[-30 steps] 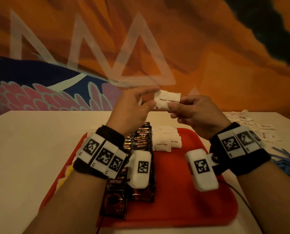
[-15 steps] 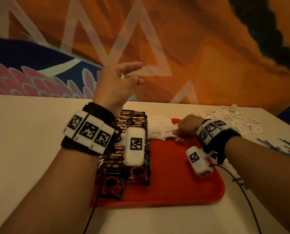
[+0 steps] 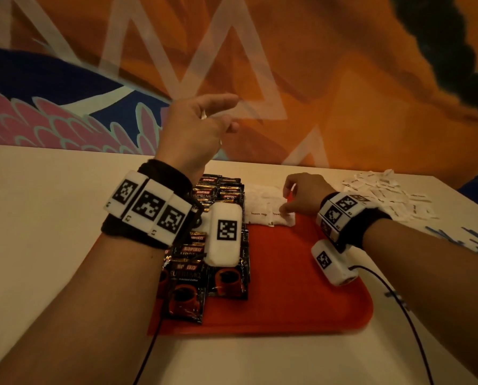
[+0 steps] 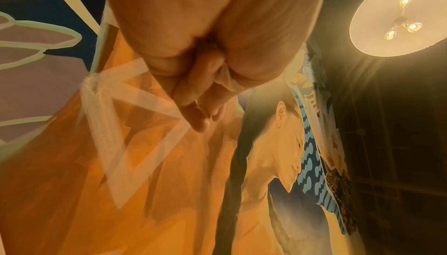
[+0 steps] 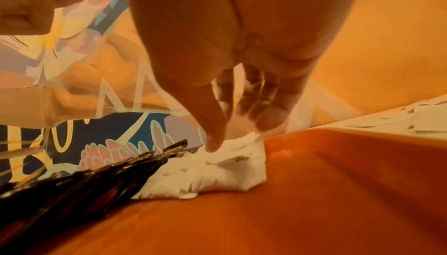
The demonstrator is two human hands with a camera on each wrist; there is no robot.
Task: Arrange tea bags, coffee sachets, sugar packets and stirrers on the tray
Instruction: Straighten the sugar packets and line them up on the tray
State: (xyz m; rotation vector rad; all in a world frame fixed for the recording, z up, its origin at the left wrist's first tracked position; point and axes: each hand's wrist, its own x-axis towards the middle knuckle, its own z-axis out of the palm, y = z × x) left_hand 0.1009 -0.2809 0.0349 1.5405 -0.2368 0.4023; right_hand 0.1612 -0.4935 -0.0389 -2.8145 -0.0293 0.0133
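Your right hand [image 3: 304, 194] presses a thumb onto the brown sugar packets [image 3: 269, 209] at the red tray's [image 3: 301, 287] twelve o'clock edge; your left hand [image 3: 196, 129] hovers raised, fingers loosely spread, beside coffee sachets [image 3: 187, 287].

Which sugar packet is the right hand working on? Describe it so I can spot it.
Start at the red tray. At its far edge, right of the dark coffee sachets, lie white brown-sugar packets. The right hand touches the front-row packet, the rightmost one, by the bare red floor.
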